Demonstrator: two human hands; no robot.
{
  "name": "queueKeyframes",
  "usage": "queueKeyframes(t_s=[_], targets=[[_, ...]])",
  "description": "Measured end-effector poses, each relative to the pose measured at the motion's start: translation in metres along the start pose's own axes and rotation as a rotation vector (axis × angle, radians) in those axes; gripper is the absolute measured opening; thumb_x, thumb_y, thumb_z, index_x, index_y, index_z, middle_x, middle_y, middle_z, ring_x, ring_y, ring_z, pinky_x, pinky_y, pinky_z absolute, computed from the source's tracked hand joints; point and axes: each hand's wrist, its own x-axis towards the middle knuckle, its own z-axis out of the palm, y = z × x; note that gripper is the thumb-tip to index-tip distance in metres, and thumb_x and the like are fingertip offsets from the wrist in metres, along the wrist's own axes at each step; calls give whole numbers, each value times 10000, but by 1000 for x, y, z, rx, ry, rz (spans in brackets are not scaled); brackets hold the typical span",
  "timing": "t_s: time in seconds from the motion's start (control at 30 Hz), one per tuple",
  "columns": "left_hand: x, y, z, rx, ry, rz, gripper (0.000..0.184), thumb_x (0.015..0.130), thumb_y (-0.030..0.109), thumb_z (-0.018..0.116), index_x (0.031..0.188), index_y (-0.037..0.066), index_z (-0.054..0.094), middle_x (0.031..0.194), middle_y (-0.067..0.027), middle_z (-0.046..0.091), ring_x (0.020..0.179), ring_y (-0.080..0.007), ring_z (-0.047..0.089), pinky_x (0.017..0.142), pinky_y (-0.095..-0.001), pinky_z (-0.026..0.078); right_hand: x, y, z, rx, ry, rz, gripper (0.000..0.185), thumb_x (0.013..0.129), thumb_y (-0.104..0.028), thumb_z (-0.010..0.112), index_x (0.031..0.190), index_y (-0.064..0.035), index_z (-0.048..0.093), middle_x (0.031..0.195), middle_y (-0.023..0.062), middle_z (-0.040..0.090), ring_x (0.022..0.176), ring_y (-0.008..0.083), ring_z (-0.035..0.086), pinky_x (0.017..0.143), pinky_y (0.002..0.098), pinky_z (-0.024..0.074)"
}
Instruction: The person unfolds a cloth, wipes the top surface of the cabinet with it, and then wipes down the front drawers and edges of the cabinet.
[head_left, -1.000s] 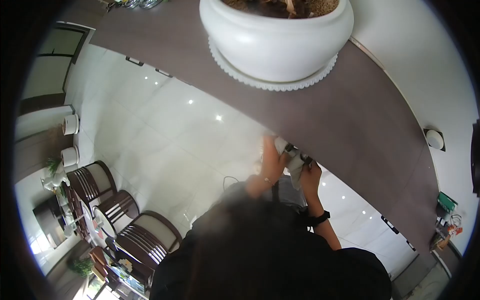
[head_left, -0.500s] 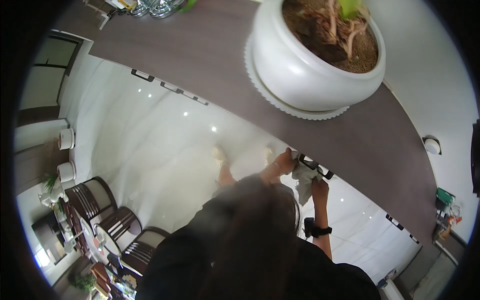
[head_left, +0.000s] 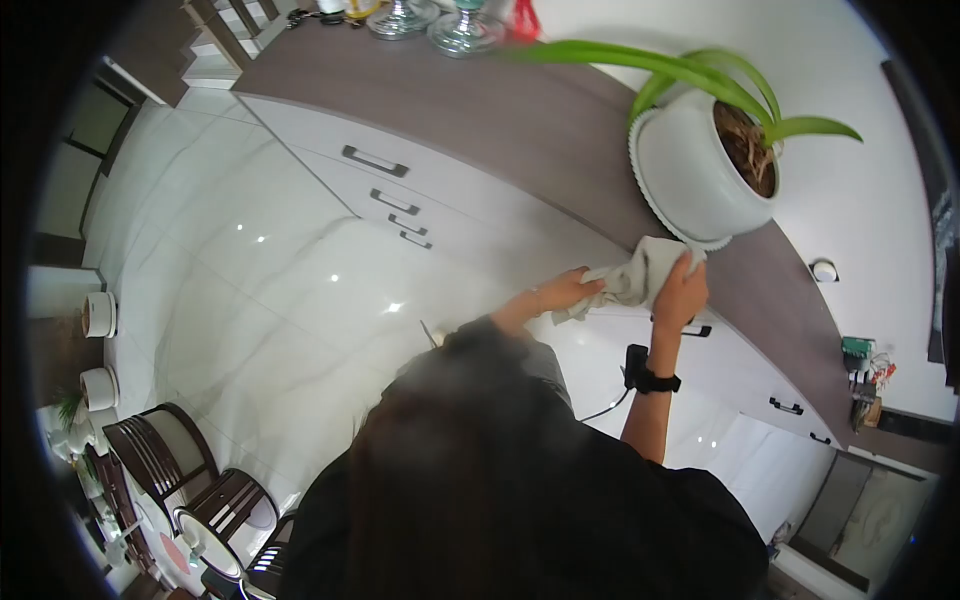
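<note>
A pale, crumpled cloth (head_left: 640, 277) is stretched between my two hands at the front edge of the brown countertop (head_left: 560, 140). My left hand (head_left: 572, 290) is closed on the cloth's left end, in front of the cabinet. The right end is in the grip of my right hand (head_left: 682, 292), fingers wrapped round it near the counter edge, with a black band (head_left: 660, 381) on that wrist. Just beyond the cloth, a white pot (head_left: 690, 165) with a green-leaved plant (head_left: 700, 72) sits on a scalloped saucer.
Glass items (head_left: 466, 30) stand at the counter's far left end. White drawers with dark handles (head_left: 376, 161) line the cabinet front. Dark chairs (head_left: 160, 455) and a table are at lower left. Small items (head_left: 866, 375) lie at the right end of the counter.
Both hands have risen with the cloth from beside the drawer handle to the counter edge. The view has shifted, so the whole pot, its leaves and more drawers now show.
</note>
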Motion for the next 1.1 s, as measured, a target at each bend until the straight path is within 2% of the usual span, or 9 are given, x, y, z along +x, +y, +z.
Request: queueKeyframes(t_s=[0.2, 0.37, 0.47, 0.57, 0.67, 0.73, 0.9, 0.93, 1.1], targets=[[-90, 16, -111, -37, 146, 26, 567, 945, 440, 473, 1307, 6, 427, 1031, -135, 610, 808, -172, 601, 716, -298, 504, -20, -146, 76, -238, -159, -189, 300, 930, -325, 474, 879, -34, 529, 782, 187, 631, 766, 385, 622, 646, 473, 487], [-108, -40, -208, 413, 524, 290, 530, 956, 460, 426, 1170, -18, 511, 919, -116, 602, 730, -149, 568, 652, -288, 488, -18, -268, 138, -154, -343, -384, 233, 894, -282, 524, 892, -51, 554, 780, 138, 650, 695, 329, 644, 585, 446, 507], [-156, -3, -263, 466, 483, 154, 482, 969, 428, 405, 1106, -20, 518, 831, -87, 583, 663, -143, 553, 600, -276, 476, -30, -335, 179, -26, -411, -492, 223, 891, -264, 514, 866, -49, 568, 746, 146, 647, 674, 335, 647, 572, 455, 508], [-168, -40, -358, 422, 609, 181, 392, 984, 361, 370, 1085, 9, 510, 781, -60, 564, 614, -141, 543, 557, -282, 473, -27, -410, 219, 92, -506, -608, 230, 900, -225, 476, 859, -25, 583, 708, 171, 642, 655, 348, 647, 560, 472, 505], [-211, 7, -389, -28, 714, 37, 326, 977, 323, 408, 1091, 36, 511, 786, -52, 566, 630, -151, 557, 560, -291, 486, -33, -474, 262, 116, -558, -779, 183, 857, -182, 502, 844, -31, 604, 732, 137, 644, 633, 304, 653, 520, 442, 507], [-222, -47, -461, 343, 752, 155, 304, 967, 291, 418, 1104, 32, 501, 796, -59, 570, 632, -157, 563, 566, -293, 493, -40, -522, 290, 102, -526, -845, 148, 817, -157, 530, 832, -42, 621, 756, 109, 641, 641, 273, 655, 503, 418, 505], [-254, -100, -579, 154, 1082, 77, 327, 960, 300, 413, 1059, 4, 511, 825, -80, 585, 638, -171, 572, 562, -301, 497, -64, -623, 330, 138, -687, -903, 140, 774, -169, 612, 861, -94, 692, 926, 81, 651, 823, 211, 663, 600, 324, 497], [-267, -22, -550, -73, 1016, -13, 386, 965, 326, 421, 1086, -27, 518, 843, -83, 592, 643, -171, 575, 562, -306, 495, -70, -638, 336, 139, -714, -918, 145, 767, -169, 623, 870, -96, 693, 930, 79, 649, 821, 207, 661, 599, 318, 494], [-270, -6, -617, 150, 1179, -101, 391, 946, 291, 401, 1109, -40, 530, 842, -146, 643, 676, -225, 633, 547, -353, 504, -80, -692, 356, 76, -699, -956, 174, 705, -149, 688, 865, -84, 695, 936, 95, 644, 832, 205, 647, 585, 296, 479]])
